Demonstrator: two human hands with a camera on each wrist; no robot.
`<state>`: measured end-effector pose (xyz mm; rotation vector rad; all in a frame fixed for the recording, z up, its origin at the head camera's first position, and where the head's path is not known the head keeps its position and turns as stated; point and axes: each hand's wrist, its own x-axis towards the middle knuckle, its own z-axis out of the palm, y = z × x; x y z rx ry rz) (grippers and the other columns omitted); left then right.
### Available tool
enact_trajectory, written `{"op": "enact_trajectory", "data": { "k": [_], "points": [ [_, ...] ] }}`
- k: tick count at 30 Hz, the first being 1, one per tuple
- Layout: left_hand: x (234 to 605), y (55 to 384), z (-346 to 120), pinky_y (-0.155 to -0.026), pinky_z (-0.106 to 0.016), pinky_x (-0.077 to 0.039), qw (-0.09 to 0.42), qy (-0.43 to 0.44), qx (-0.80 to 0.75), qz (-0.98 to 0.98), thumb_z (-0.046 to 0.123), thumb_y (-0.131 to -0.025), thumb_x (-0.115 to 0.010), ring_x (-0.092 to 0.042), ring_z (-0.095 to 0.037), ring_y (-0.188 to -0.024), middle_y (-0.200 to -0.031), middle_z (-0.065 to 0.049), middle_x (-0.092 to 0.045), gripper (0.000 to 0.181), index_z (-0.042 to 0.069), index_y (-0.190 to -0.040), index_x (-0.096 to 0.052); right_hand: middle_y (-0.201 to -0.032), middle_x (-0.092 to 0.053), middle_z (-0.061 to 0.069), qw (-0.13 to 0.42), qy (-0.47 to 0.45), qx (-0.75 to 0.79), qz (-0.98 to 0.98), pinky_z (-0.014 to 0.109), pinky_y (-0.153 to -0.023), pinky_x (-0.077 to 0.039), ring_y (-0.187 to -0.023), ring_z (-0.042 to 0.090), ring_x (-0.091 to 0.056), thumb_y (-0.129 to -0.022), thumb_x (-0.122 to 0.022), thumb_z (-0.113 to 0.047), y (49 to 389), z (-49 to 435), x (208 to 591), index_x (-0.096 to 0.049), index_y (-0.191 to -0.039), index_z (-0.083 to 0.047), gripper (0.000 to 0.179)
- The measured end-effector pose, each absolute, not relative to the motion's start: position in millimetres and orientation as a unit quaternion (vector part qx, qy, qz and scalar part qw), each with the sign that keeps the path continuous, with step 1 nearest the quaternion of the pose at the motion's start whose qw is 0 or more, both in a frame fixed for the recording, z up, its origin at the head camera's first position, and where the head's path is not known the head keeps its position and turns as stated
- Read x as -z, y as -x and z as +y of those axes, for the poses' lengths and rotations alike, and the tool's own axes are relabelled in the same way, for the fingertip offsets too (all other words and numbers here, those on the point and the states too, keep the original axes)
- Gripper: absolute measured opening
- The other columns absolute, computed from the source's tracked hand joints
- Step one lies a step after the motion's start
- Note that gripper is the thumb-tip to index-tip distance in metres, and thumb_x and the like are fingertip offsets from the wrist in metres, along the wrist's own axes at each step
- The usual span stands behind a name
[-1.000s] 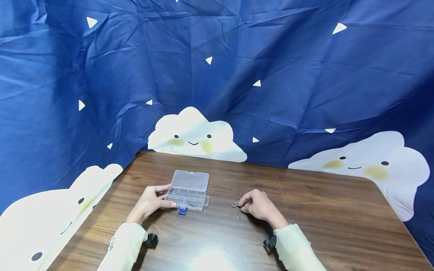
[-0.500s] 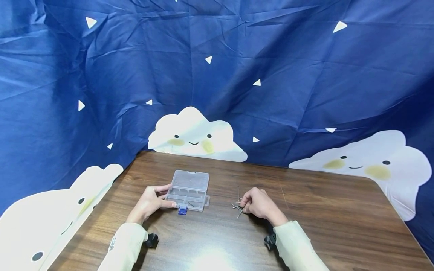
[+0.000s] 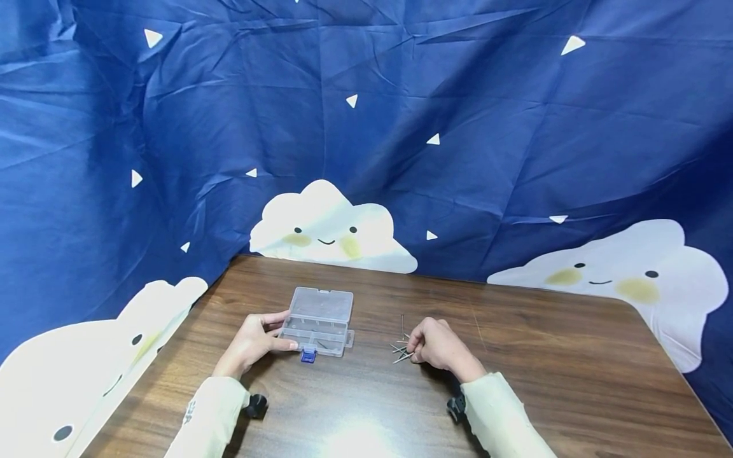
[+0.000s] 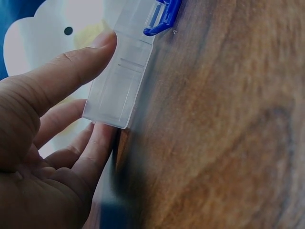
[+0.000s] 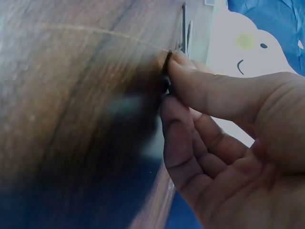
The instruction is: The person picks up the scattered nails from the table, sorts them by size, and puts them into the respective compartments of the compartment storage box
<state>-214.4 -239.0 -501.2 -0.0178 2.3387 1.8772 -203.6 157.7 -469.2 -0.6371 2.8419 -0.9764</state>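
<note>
A clear plastic compartment box [image 3: 329, 346] stands on the table with its lid [image 3: 322, 305] tipped back. My left hand [image 3: 252, 343] holds the box's left end, thumb on the front wall and fingers behind, as the left wrist view also shows. A blue latch [image 3: 308, 356] hangs open at the front. Inside a front compartment lies a small dark thing, too small to tell. To the right, several thin metal nails [image 3: 402, 326] lie loosely. My right hand [image 3: 438, 346] pinches one nail [image 3: 403, 358] between thumb and forefinger; the fingers hide its near end.
The brown wood-grain table [image 3: 355, 394] carries everything. Another clear latch [image 3: 350, 339] sticks out at the box's right end. Behind and to the left hangs a blue cloth [image 3: 366, 127] with white clouds. Each wrist bears a black camera [image 3: 256, 406].
The nail in my right fingers has swung from a steep slant to a flatter one, its free tip moving left and away from me. The left hand and box have stayed put.
</note>
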Motion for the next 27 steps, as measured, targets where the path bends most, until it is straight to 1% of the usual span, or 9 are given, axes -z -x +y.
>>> {"op": "enact_trajectory", "data": {
  "k": [6, 9, 14, 18, 21, 23, 25, 27],
  "points": [
    [501.7, 214.5, -238.2, -0.089, -0.031, -0.056, 0.070, 0.002, -0.625, 0.777, -0.005, -0.066, -0.091, -0.056, -0.039, -0.124, -0.143, -0.025, -0.051, 0.081, -0.008, -0.138, -0.055, -0.059, -0.066, -0.008, 0.043, 0.198, 0.341, 0.918, 0.030, -0.068, -0.052, -0.058, 0.003, -0.058, -0.068, -0.089, 0.001, 204.1, 162.8, 466.8, -0.075, -0.068, -0.014, 0.021],
    [501.5, 214.2, -238.6, -0.089, -0.031, -0.055, 0.071, -0.001, -0.624, 0.778, -0.005, -0.066, -0.091, -0.055, -0.039, -0.125, -0.143, -0.025, -0.051, 0.081, -0.008, -0.139, -0.054, -0.061, -0.067, -0.009, 0.056, 0.187, 0.353, 0.915, 0.031, -0.070, -0.051, -0.061, 0.004, -0.058, -0.070, -0.088, 0.000, 205.3, 164.9, 464.9, -0.076, -0.069, -0.015, 0.019],
    [502.0, 214.3, -239.3, -0.091, -0.031, -0.054, 0.076, -0.001, -0.624, 0.778, -0.006, -0.067, -0.090, -0.055, -0.039, -0.125, -0.144, -0.024, -0.050, 0.081, -0.008, -0.139, -0.054, -0.068, -0.070, -0.007, 0.072, 0.164, 0.381, 0.907, 0.028, -0.060, -0.047, -0.062, 0.010, -0.054, -0.075, -0.082, 0.002, 207.0, 166.7, 461.4, -0.079, -0.073, -0.013, 0.015],
    [502.0, 214.3, -238.8, -0.092, -0.031, -0.054, 0.077, 0.001, -0.623, 0.778, -0.006, -0.066, -0.090, -0.055, -0.039, -0.125, -0.144, -0.024, -0.050, 0.081, -0.008, -0.139, -0.054, -0.071, -0.071, -0.004, 0.082, 0.142, 0.414, 0.895, 0.024, -0.053, -0.043, -0.061, 0.010, -0.053, -0.075, -0.078, 0.000, 208.2, 165.5, 461.6, -0.082, -0.080, -0.009, 0.011],
    [501.7, 213.9, -238.5, -0.092, -0.032, -0.054, 0.075, 0.000, -0.621, 0.780, -0.006, -0.066, -0.091, -0.054, -0.040, -0.125, -0.144, -0.025, -0.050, 0.081, -0.009, -0.139, -0.054, -0.071, -0.072, 0.000, 0.088, 0.123, 0.452, 0.879, 0.023, -0.053, -0.045, -0.059, 0.009, -0.055, -0.075, -0.076, 0.000, 208.8, 163.2, 463.4, -0.082, -0.083, -0.006, 0.011],
    [501.0, 213.6, -238.8, -0.094, -0.033, -0.053, 0.075, -0.002, -0.617, 0.783, -0.005, -0.066, -0.091, -0.053, -0.040, -0.126, -0.145, -0.025, -0.049, 0.082, -0.008, -0.139, -0.054, -0.071, -0.072, 0.004, 0.091, 0.114, 0.483, 0.863, 0.024, -0.052, -0.048, -0.059, 0.010, -0.056, -0.075, -0.074, 0.001, 208.9, 161.9, 464.4, -0.081, -0.084, -0.003, 0.013],
    [500.6, 213.4, -239.1, -0.095, -0.034, -0.052, 0.073, -0.001, -0.612, 0.787, -0.004, -0.066, -0.092, -0.053, -0.040, -0.127, -0.144, -0.024, -0.050, 0.082, -0.007, -0.139, -0.055, -0.070, -0.071, 0.008, 0.091, 0.110, 0.505, 0.851, 0.026, -0.053, -0.051, -0.059, 0.012, -0.059, -0.077, -0.073, 0.002, 209.2, 160.9, 465.5, -0.080, -0.085, -0.001, 0.011],
    [500.0, 213.1, -239.3, -0.095, -0.034, -0.052, 0.073, -0.001, -0.610, 0.789, -0.003, -0.066, -0.092, -0.052, -0.040, -0.127, -0.144, -0.024, -0.050, 0.082, -0.007, -0.139, -0.054, -0.069, -0.069, 0.009, 0.090, 0.107, 0.520, 0.843, 0.027, -0.053, -0.052, -0.059, 0.014, -0.061, -0.080, -0.073, 0.003, 210.0, 159.8, 466.7, -0.079, -0.086, 0.001, 0.009]
  ]
}}
